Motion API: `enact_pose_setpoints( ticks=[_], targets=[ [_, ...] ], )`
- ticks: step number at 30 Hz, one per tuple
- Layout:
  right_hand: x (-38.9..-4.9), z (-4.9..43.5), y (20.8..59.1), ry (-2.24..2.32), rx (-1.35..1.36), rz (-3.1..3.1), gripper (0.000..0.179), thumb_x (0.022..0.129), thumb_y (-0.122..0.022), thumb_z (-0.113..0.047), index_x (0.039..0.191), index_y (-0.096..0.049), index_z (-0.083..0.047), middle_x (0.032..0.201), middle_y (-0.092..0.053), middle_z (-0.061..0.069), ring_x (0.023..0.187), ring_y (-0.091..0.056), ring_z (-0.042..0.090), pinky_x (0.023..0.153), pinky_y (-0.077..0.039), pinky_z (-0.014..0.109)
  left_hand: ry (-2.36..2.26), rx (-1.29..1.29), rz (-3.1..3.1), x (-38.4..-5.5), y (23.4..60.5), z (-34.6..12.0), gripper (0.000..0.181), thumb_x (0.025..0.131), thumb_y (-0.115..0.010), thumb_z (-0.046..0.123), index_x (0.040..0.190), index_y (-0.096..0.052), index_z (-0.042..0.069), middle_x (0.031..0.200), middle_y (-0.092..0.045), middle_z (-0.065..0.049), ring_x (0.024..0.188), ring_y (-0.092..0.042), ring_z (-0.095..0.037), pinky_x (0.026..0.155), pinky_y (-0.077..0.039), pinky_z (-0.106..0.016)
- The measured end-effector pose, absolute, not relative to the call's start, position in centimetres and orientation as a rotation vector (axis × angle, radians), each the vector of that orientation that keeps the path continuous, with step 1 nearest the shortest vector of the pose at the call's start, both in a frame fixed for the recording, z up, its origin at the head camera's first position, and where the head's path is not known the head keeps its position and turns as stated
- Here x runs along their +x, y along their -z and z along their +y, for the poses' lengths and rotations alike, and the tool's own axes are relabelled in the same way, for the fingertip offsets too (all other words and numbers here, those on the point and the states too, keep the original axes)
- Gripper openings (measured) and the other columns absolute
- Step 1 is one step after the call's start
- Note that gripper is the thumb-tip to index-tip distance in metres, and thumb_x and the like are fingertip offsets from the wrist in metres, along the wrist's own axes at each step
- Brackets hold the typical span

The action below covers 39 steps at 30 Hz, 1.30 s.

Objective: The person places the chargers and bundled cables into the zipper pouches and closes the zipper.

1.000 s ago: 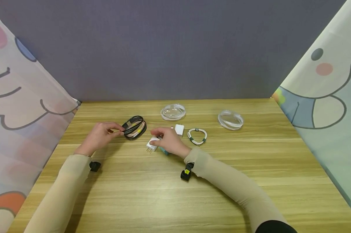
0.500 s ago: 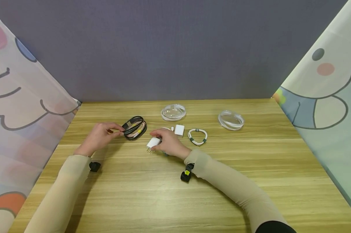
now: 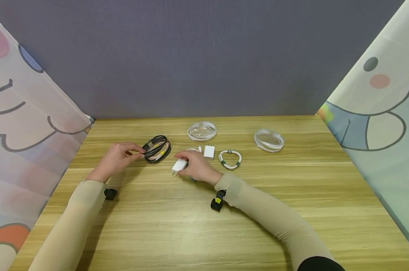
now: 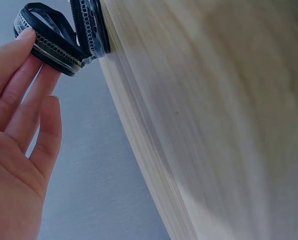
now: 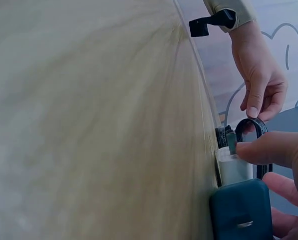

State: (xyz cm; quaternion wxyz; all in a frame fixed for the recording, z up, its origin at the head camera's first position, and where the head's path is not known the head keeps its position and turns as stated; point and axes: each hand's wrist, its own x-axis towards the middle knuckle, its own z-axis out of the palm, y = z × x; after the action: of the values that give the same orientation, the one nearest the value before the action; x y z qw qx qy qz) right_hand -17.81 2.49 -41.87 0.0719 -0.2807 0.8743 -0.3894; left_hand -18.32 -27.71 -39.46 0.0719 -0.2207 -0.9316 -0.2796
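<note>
My left hand point(image 3: 114, 160) pinches the raised lid of a small round black-zipped case point(image 3: 152, 151) in the head view. Pinkish and white cable with a yellow tag lies coiled inside. The left wrist view shows thumb and fingers on the black-zipped lid point(image 4: 49, 40), tilted up from the base. To the right, my right hand point(image 3: 198, 165) grips a white charger plug point(image 3: 179, 166) between thumb and fingers, prongs pointing toward the front left. A teal block point(image 5: 241, 210) with one metal prong showing sits beside it in the right wrist view, mostly hidden under the hand in the head view.
Behind and right of the right hand lie another white charger plug point(image 3: 209, 151) and a white cable end point(image 3: 199, 149). A white cable loop with green ties point(image 3: 238, 163) is further right. Two round clear cases with white rims point(image 3: 202, 137), point(image 3: 269, 149) stand farther back.
My right thumb and fingers have closed around the white charger plug, which has shifted slightly right. The teal block has become more covered by the hand. My left hand stays put on the lid.
</note>
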Motion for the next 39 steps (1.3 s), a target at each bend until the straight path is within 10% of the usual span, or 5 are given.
enact_pose_setpoints(
  ticks=[39],
  targets=[
    [-19.1, 1.9, 41.1, 1.69, -0.534, 2.392, 0.047, 0.086, -0.079, -0.012, 0.131, -0.065, -0.008, 0.128, -0.064, 0.008, 0.106, -0.067, 0.018, 0.08, -0.055, 0.023, 0.92, -0.57, -2.869, -18.2, 39.4, -27.7, 0.01, 0.093, -0.072, 0.013, 0.1, -0.078, 0.016, 0.109, -0.073, -0.007, 0.09, -0.068, -0.023, 0.075, -0.056, -0.043]
  ],
)
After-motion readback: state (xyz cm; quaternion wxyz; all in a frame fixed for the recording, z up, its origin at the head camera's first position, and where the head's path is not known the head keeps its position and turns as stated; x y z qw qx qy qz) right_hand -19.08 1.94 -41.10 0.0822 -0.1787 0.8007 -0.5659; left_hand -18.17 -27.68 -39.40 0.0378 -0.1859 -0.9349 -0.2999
